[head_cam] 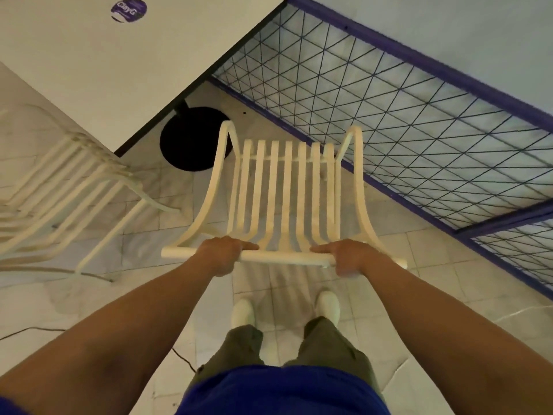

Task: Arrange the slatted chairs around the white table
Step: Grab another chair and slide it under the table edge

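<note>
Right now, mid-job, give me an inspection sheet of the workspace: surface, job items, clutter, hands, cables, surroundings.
Surface: pale tiled floor.
Job's things: white table on a black round base; held chair faces the table's corner, apart from it; second chair stands at the table's left side, blurred.
Clutter: nothing seen; only a purple sticker on the tabletop.
Hands: left hand and right hand both grip the held chair's top rail.
Cables: thin dark cable on the floor, lower left.
Surroundings: purple-framed mesh panel to the right.

worn: blue top | olive-green trousers | plain white shoes | forearms bare
</note>
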